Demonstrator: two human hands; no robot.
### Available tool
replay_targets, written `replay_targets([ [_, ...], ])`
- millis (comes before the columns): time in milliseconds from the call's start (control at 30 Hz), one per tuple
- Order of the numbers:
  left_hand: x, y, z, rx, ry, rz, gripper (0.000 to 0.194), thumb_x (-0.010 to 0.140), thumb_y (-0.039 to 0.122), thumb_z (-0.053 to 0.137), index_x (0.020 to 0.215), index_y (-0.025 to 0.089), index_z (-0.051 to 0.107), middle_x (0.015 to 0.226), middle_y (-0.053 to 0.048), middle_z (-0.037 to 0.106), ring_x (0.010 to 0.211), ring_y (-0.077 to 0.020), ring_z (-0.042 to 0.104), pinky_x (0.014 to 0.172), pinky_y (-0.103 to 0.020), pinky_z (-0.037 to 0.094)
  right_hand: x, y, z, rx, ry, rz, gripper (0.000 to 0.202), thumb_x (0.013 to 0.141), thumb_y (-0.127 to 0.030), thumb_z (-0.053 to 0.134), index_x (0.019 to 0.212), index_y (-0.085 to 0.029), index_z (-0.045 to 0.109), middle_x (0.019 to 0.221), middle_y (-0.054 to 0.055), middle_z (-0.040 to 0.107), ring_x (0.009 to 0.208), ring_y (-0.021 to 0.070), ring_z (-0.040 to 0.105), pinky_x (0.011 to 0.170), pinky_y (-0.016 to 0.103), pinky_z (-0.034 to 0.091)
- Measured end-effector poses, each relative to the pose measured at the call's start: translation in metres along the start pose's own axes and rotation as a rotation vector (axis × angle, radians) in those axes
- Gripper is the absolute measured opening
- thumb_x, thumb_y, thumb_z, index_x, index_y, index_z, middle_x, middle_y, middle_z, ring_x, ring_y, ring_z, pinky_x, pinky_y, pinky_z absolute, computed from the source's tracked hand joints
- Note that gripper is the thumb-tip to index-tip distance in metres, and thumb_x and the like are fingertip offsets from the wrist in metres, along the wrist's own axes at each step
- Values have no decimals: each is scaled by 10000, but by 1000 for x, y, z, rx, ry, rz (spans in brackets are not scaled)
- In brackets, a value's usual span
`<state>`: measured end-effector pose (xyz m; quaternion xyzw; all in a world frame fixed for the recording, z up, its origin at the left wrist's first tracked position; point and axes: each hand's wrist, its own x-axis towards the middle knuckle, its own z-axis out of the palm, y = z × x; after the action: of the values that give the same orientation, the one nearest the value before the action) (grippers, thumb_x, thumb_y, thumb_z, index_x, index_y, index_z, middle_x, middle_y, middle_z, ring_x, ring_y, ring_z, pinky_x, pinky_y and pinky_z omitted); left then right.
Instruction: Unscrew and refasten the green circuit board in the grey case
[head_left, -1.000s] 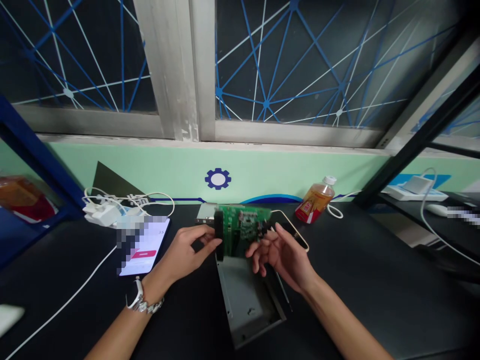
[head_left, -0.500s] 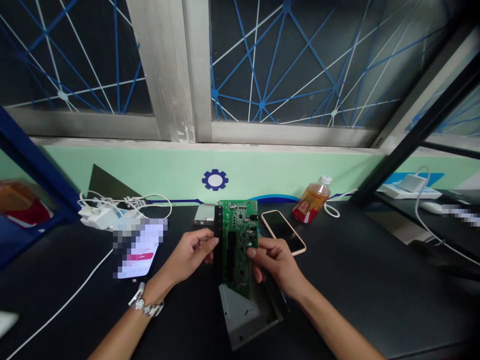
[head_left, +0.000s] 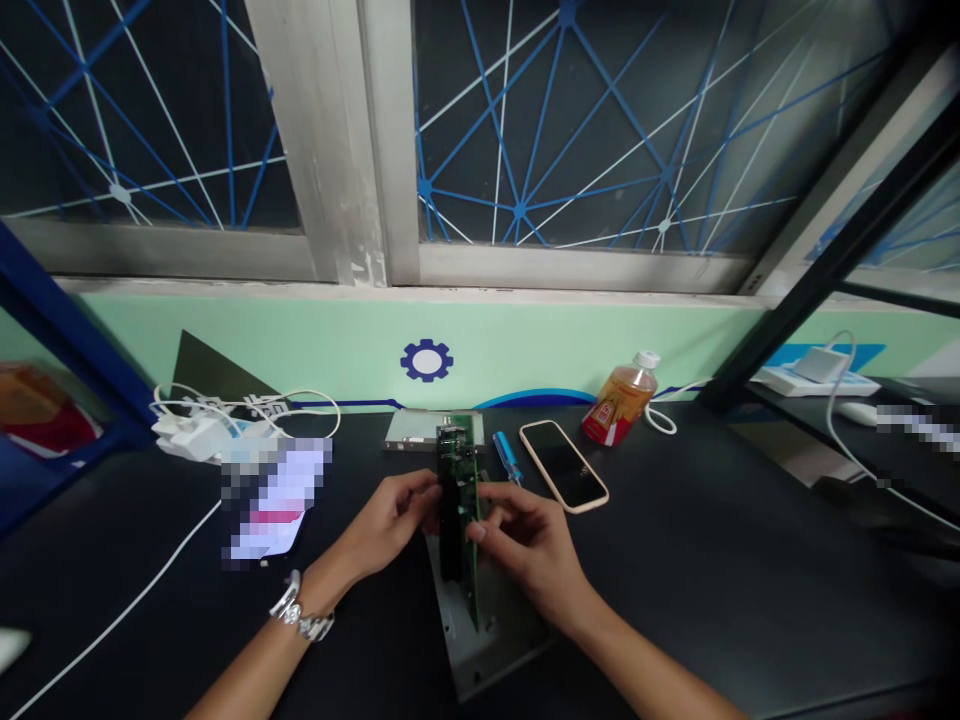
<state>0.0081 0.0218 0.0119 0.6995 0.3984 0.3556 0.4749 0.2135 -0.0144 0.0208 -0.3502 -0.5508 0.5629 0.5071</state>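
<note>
A green circuit board (head_left: 472, 560) with a row of black connectors (head_left: 451, 530) along one side stands tilted nearly on edge between my hands. My left hand (head_left: 397, 515), with a metal watch (head_left: 302, 608) at its wrist, pinches the connector side. On the other side, my right hand (head_left: 529, 535) grips the board between thumb and fingers. Below it lies a grey metal casing (head_left: 487, 655) with small holes, partly hidden by the board and my right hand. A second flat metal piece (head_left: 409, 430) rests behind the board.
A blue-handled screwdriver (head_left: 507, 457) and a phone (head_left: 566, 468) lie right of the board. Farther right, a drink bottle (head_left: 621, 398) leans oddly in the view. On the left are a lit phone (head_left: 281, 505) and a white power strip (head_left: 199, 435) with cables.
The board has turned from showing its face to standing almost edge-on. My right hand has shifted left with it, and the blue screwdriver has come into fuller view.
</note>
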Motion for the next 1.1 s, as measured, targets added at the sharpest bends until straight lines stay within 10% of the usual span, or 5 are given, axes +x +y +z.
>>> replay_targets([
  [233, -2, 10, -10, -217, 189, 39, 302, 877, 442, 602, 876, 145, 658, 697, -16, 619, 660, -175, 556, 658, -272, 426, 10, -5, -14, -174, -69, 62, 436, 914, -484, 587, 647, -140, 586, 555, -19, 513, 457, 61, 371, 449, 225, 253],
  [467, -2, 11, 9, -262, 363, 115, 302, 838, 433, 624, 891, 138, 661, 730, -18, 616, 651, -160, 518, 645, -259, 428, 13, 11, -11, -289, 76, 4, 297, 904, -444, 613, 1031, -200, 501, 620, -75, 417, 523, 85, 353, 482, 217, 254],
  [600, -4, 5, 23, -117, 441, 160, 333, 849, 438, 629, 696, 167, 511, 595, 46, 395, 555, -104, 340, 514, -215, 291, 0, 4, 1, -479, 36, -106, 252, 883, -378, 640, 876, -205, 458, 659, -64, 412, 575, 90, 360, 532, 227, 294],
  [1100, -12, 14, 31, -23, 249, 139, 365, 981, 436, 440, 723, 182, 486, 643, 27, 435, 592, -121, 387, 562, -256, 296, -9, -10, 3, -573, -230, -85, 217, 849, -315, 637, 974, -210, 493, 767, -35, 505, 625, 99, 463, 562, 223, 370],
])
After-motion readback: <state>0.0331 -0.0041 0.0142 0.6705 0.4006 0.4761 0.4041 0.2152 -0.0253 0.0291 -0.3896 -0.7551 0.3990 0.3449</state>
